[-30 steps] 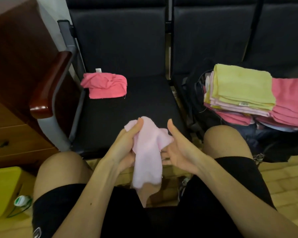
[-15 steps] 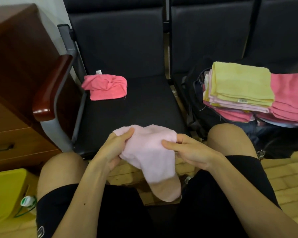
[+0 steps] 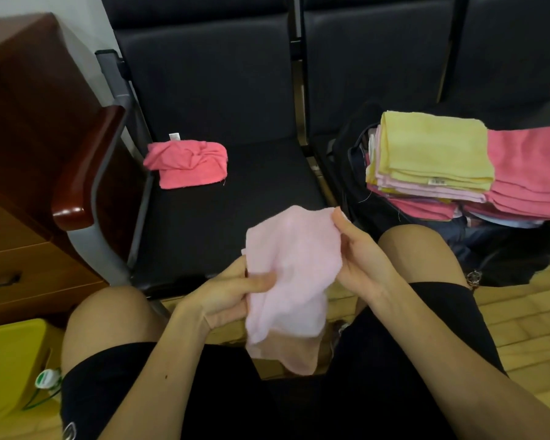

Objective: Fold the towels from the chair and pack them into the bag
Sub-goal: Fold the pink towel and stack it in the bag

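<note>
Pale pink towel (image 3: pixel 291 281) held up in the air in front of the chair (image 3: pixel 235 217), above the gap between two bare knees, lower end hanging loose and crumpled towards the black shorts. Gripped by both hands. Left hand (image 3: pixel 226 296) closed on the left edge about halfway down — thumb laid across the front of the cloth, fingers hidden behind it. Right hand (image 3: pixel 359 258) pinching the upper right corner between thumb and forefinger, remaining fingers curled along the right edge. Not yet folded; surface soft and rumpled, somewhat blurred.

Further back on the same dark seat, near its rear left corner, crumpled pink towel (image 3: pixel 186 163) with a small white tag sticking up at its back edge — well apart from the hands. Left of the seat, reddish wooden armrest (image 3: pixel 83 173) on a grey metal frame, and beside that a brown wooden cabinet (image 3: pixel 23 122).

On the neighbouring seat to the right, open dark bag (image 3: pixel 518 265) with a stack of folded towels (image 3: pixel 432 154) resting on top of it: yellow one uppermost, pale pink and deep pink layers beneath, a second deep pink pile just beside it on the right. Whether the lowest layers sit inside the bag or on its rim, impossible to tell.

Yellow container (image 3: pixel 10 360) at the lower left on the floor, a green-and-white object beside it. Pale tiled floor (image 3: pixel 521 328) under the right leg.
</note>
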